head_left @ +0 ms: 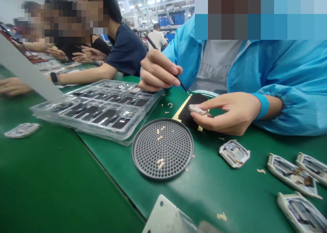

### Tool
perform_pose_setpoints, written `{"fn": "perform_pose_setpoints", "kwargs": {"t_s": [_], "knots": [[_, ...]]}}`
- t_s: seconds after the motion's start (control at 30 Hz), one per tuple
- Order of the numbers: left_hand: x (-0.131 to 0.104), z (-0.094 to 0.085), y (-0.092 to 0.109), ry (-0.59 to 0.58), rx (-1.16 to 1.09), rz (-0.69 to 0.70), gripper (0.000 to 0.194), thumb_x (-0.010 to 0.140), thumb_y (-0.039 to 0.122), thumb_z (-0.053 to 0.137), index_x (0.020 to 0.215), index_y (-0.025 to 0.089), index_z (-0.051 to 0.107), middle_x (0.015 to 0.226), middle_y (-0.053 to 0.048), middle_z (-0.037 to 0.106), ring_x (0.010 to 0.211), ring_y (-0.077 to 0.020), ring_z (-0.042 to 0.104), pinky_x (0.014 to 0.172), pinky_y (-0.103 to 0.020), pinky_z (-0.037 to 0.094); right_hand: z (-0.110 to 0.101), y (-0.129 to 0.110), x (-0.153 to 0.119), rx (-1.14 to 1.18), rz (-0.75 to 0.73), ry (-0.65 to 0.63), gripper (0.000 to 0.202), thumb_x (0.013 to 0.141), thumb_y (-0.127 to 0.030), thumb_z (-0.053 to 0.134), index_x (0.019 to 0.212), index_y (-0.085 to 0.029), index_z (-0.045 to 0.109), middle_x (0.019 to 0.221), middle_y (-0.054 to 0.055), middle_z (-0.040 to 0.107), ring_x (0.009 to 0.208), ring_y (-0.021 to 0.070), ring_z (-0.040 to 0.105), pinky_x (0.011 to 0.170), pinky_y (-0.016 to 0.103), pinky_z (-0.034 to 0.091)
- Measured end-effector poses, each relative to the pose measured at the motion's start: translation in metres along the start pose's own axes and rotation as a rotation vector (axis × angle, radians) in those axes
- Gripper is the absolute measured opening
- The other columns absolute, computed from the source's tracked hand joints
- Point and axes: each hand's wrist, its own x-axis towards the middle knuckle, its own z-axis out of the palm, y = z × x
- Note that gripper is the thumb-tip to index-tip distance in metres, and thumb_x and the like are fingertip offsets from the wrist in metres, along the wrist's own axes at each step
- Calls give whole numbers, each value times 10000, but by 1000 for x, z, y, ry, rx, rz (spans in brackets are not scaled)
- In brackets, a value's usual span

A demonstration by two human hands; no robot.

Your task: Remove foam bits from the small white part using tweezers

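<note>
On a green table (pixel 51 178) in a strip-lit workshop, a co-worker's hand (pixel 158 71) pinches a pick (pixel 182 85) and the other hand (pixel 230 114) grips a casing (pixel 198 109), beside a tray (pixel 84 122). The wearer's own hands are out of view.

Green table (pixel 51 178) carries a clear compartment tray (pixel 97 110) beside a round perforated dish (pixel 162 148) holding tan scraps. Four white casings (pixel 234 153) lie at right. A single casing (pixel 22 130) lies far left.

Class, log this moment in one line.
own hands: unseen | co-worker's hand: black tool | other hand: small white casing over black pad | round perforated tray: scraps
</note>
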Motion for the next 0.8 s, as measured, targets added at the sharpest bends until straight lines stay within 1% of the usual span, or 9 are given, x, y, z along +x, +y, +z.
{"fn": "perform_pose_setpoints", "kwargs": {"t_s": [0.13,0.23,0.33,0.37,0.5,0.57,0.63,0.73,0.8], "knots": [[-27,-1,25,30,251,-467,782,298,-407,649,397,151,110,262,186,-56,154,-63,166,251,-180,199,-5,-6,3,-369,-78,-14,381,1022,-203,515,1334,-35,655,1331,27,638,1344,-116,572,1233,-102,384],[-15,1,10,-233,303,-393,780,242,-319,760,385,167,167,258,199,64,160,-79,225,212,-216,185,-6,-8,5,-492,-143,16,365,1032,-198,485,1309,-59,678,1312,6,651,1345,-106,584,1247,-75,390],[35,13,-24,-377,275,-235,804,153,-232,819,384,193,177,263,200,-45,135,-108,147,170,-281,135,-6,-8,4,-541,-212,44,347,1035,-207,483,1273,-57,686,1278,5,663,1319,-103,601,1233,-65,415],[57,18,-36,-360,229,-139,840,109,-176,842,383,187,136,278,189,-136,131,-97,93,166,-267,93,-7,-8,4,-550,-213,46,351,1038,-216,479,1272,-52,684,1279,11,662,1321,-99,601,1232,-61,421],[131,35,-74,-520,-288,1199,864,87,466,974,340,212,188,250,159,-18,152,-73,174,186,-183,277,-8,-11,2,-565,-156,24,401,1064,-266,437,1291,-56,691,1329,19,645,1337,-99,590,1241,-67,411],[145,36,-87,-643,-307,1625,820,105,645,938,301,239,252,242,145,87,168,-61,215,227,-153,355,-8,-13,2,-566,-139,3,453,1080,-299,396,1320,-48,688,1360,21,632,1353,-98,577,1257,-70,393],[142,28,-102,-761,-284,1778,757,77,672,937,288,263,335,254,137,200,185,-58,264,269,-136,418,-9,-14,1,-564,-133,-11,500,1091,-325,365,1353,-28,670,1384,26,620,1369,-95,563,1273,-69,379],[117,2,-132,-906,-272,1832,685,85,605,991,315,277,436,289,136,313,207,-67,329,319,-138,488,-9,-15,1,-556,-122,-10,482,1088,-314,376,1346,-40,678,1392,11,617,1372,-105,555,1276,-76,369],[98,-16,-151,-1005,-239,1746,673,126,567,1023,330,276,452,301,132,340,220,-79,359,342,-165,529,-8,-15,1,-550,-131,12,448,1078,-293,402,1318,-55,695,1378,-2,626,1361,-113,562,1260,-86,374]]}}
